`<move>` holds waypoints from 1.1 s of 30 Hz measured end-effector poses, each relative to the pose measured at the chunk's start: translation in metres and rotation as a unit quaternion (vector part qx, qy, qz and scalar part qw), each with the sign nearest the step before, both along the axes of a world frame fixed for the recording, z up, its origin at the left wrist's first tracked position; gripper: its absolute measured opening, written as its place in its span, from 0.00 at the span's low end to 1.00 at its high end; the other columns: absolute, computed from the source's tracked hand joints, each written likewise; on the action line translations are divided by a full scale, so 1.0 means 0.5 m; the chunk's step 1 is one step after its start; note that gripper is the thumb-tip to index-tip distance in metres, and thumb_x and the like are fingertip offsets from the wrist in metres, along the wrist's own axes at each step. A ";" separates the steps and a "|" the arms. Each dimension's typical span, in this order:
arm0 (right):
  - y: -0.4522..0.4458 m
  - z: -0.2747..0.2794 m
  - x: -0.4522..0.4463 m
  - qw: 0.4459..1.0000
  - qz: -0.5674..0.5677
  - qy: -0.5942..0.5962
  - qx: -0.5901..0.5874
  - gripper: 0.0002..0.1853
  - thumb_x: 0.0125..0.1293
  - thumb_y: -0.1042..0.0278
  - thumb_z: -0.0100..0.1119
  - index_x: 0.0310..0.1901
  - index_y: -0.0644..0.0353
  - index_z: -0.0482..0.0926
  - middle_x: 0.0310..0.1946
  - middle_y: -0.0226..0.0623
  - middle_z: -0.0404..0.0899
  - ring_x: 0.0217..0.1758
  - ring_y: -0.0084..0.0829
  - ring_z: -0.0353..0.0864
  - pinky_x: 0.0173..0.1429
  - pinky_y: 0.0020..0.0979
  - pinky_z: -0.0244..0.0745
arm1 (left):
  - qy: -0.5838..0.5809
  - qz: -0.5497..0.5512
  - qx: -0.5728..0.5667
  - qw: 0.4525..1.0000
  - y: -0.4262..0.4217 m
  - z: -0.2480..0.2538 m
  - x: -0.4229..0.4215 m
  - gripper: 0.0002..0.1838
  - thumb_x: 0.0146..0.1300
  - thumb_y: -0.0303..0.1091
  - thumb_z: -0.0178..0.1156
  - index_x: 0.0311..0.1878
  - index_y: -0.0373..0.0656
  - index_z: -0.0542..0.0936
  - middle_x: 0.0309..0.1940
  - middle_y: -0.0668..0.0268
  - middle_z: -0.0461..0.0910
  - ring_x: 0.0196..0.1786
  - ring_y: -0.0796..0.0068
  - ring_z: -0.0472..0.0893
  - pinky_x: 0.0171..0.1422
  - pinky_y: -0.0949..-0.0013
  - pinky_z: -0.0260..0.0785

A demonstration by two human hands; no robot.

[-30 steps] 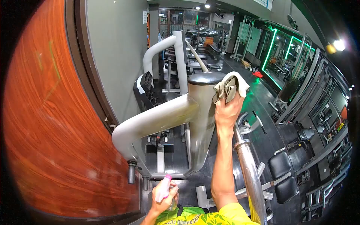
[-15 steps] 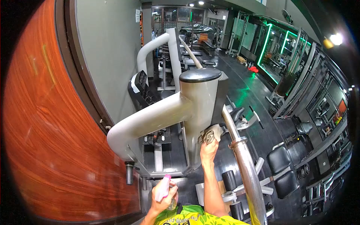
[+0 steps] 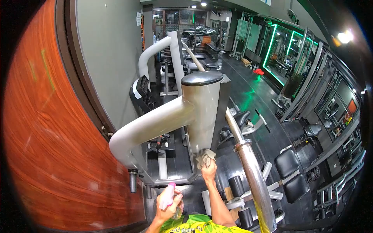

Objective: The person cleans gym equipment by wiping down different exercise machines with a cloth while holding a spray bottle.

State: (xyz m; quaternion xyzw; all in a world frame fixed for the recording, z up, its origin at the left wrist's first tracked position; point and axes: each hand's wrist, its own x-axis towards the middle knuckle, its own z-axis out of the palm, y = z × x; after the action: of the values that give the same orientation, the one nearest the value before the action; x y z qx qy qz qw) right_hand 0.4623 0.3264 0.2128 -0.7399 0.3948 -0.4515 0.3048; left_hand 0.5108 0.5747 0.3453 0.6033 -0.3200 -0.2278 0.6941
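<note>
In my left hand (image 3: 168,207) is a spray bottle (image 3: 167,195) with a pink and white head and a clear body, held upright near my waist. My right hand (image 3: 210,171) grips a crumpled beige cloth (image 3: 205,158), pressed against the lower part of a thick grey machine upright (image 3: 200,116). A black cap tops that upright, and a bent grey tube (image 3: 151,123) curves away from it to the left. Just right of my right forearm slants a shiny metal bar (image 3: 248,165) with a collar.
A wood-grain panel (image 3: 66,147) fills the left side beside a grey wall (image 3: 110,58). Black padded seats (image 3: 289,169) and a roller pad (image 3: 236,186) stand at the right. Green-lit mirrors (image 3: 278,54) and more gym machines line the far side.
My right hand and the cloth have moved down and slightly left along the upright. My left hand still holds the spray bottle at about the same place. The view has shifted slightly.
</note>
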 end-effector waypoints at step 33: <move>-0.011 0.477 0.160 0.930 -0.033 -0.132 -0.342 0.16 0.54 0.73 0.57 0.47 0.62 0.77 0.48 0.54 0.74 0.54 0.56 0.71 0.60 0.48 0.64 | 0.082 0.008 -0.029 0.996 0.019 0.024 0.015 0.05 0.60 0.20 0.58 0.39 0.33 0.73 0.22 0.65 0.76 0.21 0.80 0.77 0.25 0.76 0.68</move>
State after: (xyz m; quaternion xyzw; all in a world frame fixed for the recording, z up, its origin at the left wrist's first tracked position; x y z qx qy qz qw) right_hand 0.5421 0.3208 0.4512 -0.7199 0.1965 -0.6622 0.0674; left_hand 0.5181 0.5844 0.3576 0.5649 -0.2634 -0.2617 0.7369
